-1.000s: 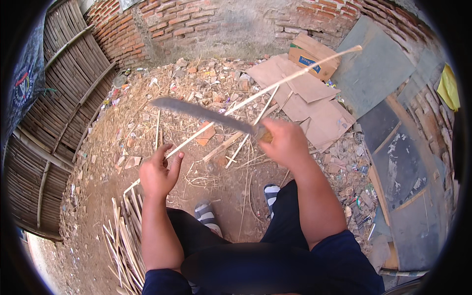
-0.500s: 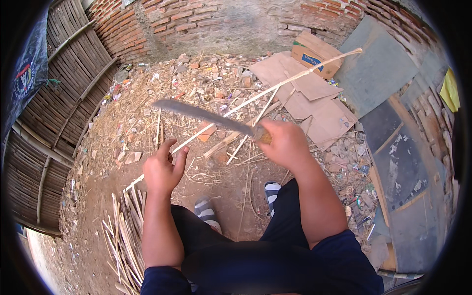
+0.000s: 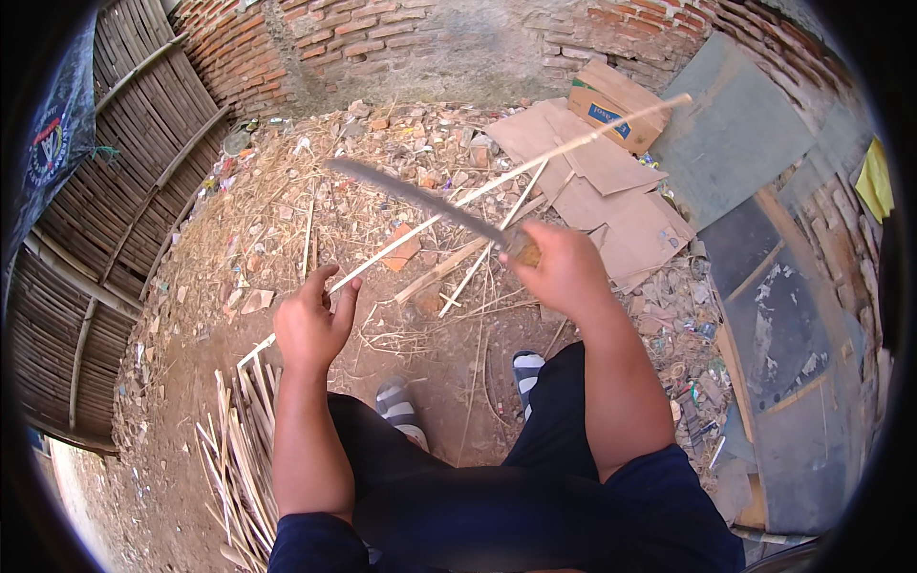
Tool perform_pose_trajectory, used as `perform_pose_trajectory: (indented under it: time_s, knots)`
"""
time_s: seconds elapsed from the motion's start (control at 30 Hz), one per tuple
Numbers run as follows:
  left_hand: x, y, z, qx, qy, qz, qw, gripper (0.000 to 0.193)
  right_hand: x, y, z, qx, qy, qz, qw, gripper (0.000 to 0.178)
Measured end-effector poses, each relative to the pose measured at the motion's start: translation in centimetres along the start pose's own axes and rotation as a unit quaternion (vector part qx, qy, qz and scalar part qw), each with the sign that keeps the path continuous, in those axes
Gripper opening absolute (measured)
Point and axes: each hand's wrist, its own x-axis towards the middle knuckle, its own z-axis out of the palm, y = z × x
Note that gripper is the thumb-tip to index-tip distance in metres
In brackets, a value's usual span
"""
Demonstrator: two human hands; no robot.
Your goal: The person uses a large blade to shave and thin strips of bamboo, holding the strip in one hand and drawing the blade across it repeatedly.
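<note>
My right hand (image 3: 565, 272) is closed around the wooden handle of a machete (image 3: 411, 194). Its long dark blade slants up to the far left and crosses a long, pale bamboo strip (image 3: 546, 156). My left hand (image 3: 313, 323) grips that strip lower down, between thumb and curled fingers. From behind this hand the strip runs diagonally to the far right, where its end is thicker and looks uncut. Whether the blade touches the strip, I cannot tell.
A heap of split bamboo strips (image 3: 250, 454) lies beside my left leg. Thin sticks and rubble cover the ground ahead. Flattened cardboard (image 3: 611, 215), a carton (image 3: 616, 105) and grey boards (image 3: 745, 124) are at the right. A bamboo panel (image 3: 143, 162) stands left; a brick wall (image 3: 411, 57) closes the back.
The machete has shifted right and its tip has swung up and away from my left hand. The strip's far end has moved slightly left. My left hand stays nearly in place.
</note>
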Motion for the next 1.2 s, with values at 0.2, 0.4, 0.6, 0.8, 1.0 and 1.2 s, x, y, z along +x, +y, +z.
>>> perform_pose_trajectory:
  time_s: [0.2,0.4,0.6,0.8,1.0,1.2]
  knots:
    - [0.4,0.0,-0.4,0.001,-0.039,-0.052,0.998,0.038,0.9,1.8,-0.7,0.018,0.031,0.077,0.996,0.036]
    - [0.1,-0.1,0.1,-0.033,-0.022,-0.029,0.999,0.038,-0.4,-0.5,0.6,-0.022,-0.01,-0.043,0.999,0.031]
    - [0.3,-0.7,-0.7,0.004,0.0,-0.037,0.999,0.036,0.6,0.3,-0.3,-0.016,0.002,0.003,1.0,0.03]
    - [0.3,-0.9,-0.2,0.007,0.011,-0.03,0.999,0.033,0.8,1.1,-0.2,0.006,0.021,0.045,0.999,0.03]
    - [0.0,0.0,0.4,-0.035,0.009,0.003,0.999,0.029,-0.7,-1.0,1.3,-0.034,-0.005,-0.071,0.997,0.028]
    - [0.2,-1.4,-0.9,0.01,-0.018,-0.017,1.0,0.031,1.3,2.2,-0.8,0.023,0.026,0.077,0.996,0.034]
